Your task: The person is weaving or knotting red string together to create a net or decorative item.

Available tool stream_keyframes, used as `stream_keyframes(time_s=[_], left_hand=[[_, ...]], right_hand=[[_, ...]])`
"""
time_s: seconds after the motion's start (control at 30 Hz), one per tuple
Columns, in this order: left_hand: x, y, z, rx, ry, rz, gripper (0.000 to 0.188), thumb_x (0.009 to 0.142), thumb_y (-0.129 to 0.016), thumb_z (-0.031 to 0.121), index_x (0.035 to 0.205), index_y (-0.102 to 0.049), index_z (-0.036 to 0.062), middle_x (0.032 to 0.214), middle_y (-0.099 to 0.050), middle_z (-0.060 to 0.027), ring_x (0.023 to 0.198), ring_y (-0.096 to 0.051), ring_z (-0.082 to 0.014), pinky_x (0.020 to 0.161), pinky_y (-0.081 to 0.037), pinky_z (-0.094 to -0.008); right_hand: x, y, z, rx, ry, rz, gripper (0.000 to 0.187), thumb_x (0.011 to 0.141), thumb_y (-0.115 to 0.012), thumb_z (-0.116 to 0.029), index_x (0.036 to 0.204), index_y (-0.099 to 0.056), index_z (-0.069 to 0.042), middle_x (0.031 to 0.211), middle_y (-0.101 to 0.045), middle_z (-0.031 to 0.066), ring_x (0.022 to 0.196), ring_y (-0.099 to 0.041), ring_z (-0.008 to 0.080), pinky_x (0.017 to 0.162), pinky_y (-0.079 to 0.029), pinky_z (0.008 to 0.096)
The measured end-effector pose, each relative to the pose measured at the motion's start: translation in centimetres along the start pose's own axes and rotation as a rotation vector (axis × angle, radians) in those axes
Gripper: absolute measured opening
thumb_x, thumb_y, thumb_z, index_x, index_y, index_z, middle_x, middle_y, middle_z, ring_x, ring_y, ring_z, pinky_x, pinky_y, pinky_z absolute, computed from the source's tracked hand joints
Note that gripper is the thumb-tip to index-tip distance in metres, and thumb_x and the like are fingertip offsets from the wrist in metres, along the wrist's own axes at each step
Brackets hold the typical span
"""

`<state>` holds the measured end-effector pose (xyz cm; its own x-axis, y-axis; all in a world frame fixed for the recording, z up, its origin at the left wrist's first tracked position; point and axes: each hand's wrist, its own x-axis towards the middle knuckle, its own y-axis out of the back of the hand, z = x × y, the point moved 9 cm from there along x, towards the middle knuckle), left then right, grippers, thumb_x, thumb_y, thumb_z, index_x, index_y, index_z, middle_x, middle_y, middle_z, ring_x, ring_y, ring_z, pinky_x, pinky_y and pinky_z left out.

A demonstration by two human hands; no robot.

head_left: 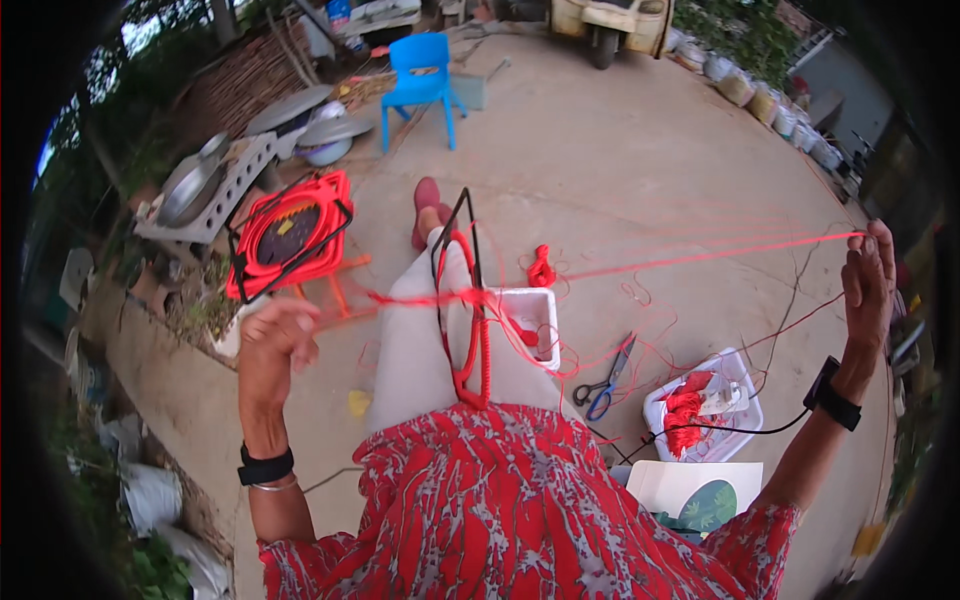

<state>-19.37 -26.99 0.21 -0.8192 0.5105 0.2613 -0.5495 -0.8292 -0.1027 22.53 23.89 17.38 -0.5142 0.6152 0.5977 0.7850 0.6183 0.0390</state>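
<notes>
Left hand (280, 335): raised, fingers loosely curled and blurred; cannot tell whether it pinches anything. Just beyond it, a pile of red-wrapped frames (335, 205) on a stool with orange legs (347, 309). Farther out, ahead and to its right, a blue chair (420, 88).

Between the hands: a black wire frame (475, 240) over the lap, its lower part wrapped in red cord (486, 362). The red thread (700, 257) crosses the frame and runs nearly straight to the right hand (868, 275), whose fingertips appear closed on it; other strands blur alongside. No hand is seen steadying the frame, so a hard pull from the right could tilt or twist it.

Below the thread, leftward of the right grip: a red yarn bundle (541, 268), then a small white basket (551, 310). Loose loops trail across the floor near open scissors (607, 385); slack there could snag on the blades or knot.

Nearer the right grip, below and left: a larger basket (752, 447) holding red yarn. A black cord (765, 431) leads to the right wrist; strands crossing it could tangle. If the right pinch loosened, tension would drop and the wraps might slacken.
</notes>
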Motion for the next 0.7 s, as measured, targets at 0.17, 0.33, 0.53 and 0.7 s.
stream_keyframes(time_s=[0.17, 0.33, 0.53, 0.7], left_hand=[[-4.1, -4.2, -6.0, 0.586, 0.025, -0.306, 0.019, 0.078, -0.053, -0.001, 0.093, -0.064, -0.0016, 0.082, -0.061, -0.0085, 0.076, -0.060, -0.0151, 0.070, -0.048, -0.0277], [-3.6, -11.8, -6.2, 0.267, -0.070, -0.225, 0.019, 0.076, -0.058, 0.000, 0.094, -0.063, -0.0018, 0.092, -0.061, -0.0100, 0.088, -0.059, -0.0205, 0.079, -0.046, -0.0296], [-5.1, -22.0, -7.7, 0.364, -0.193, -0.573, 0.028, 0.078, -0.065, 0.004, 0.103, -0.058, -0.0036, 0.101, -0.059, -0.0139, 0.096, -0.058, -0.0257, 0.084, -0.045, -0.0321], [-5.5, -26.0, -9.0, 0.437, -0.200, -0.512, 0.045, 0.076, -0.065, 0.006, 0.116, -0.046, -0.0029, 0.112, -0.052, -0.0178, 0.105, -0.054, -0.0333, 0.088, -0.044, -0.0384]], right_hand=[[0.3, -5.0, -0.9, -0.067, -0.035, -0.131, 0.021, 0.095, -0.052, -0.018, 0.113, -0.050, -0.006, 0.085, -0.057, 0.0032, 0.040, -0.025, -0.0005, 0.035, -0.019, 0.0145], [0.0, -8.4, -1.8, -0.071, -0.016, -0.284, 0.018, 0.095, -0.048, -0.012, 0.112, -0.048, -0.005, 0.082, -0.059, 0.0051, 0.035, -0.028, -0.0002, 0.034, -0.021, 0.0143], [0.1, -9.5, -2.1, -0.031, -0.013, -0.363, 0.021, 0.096, -0.047, -0.011, 0.115, -0.045, -0.003, 0.089, -0.060, 0.0071, 0.033, -0.029, 0.0001, 0.034, -0.024, 0.0138], [0.0, -8.7, -4.5, 0.000, 0.061, -0.350, 0.028, 0.096, -0.047, -0.011, 0.123, -0.043, -0.003, 0.091, -0.058, 0.0068, 0.035, -0.034, 0.0008, 0.036, -0.028, 0.0138]])
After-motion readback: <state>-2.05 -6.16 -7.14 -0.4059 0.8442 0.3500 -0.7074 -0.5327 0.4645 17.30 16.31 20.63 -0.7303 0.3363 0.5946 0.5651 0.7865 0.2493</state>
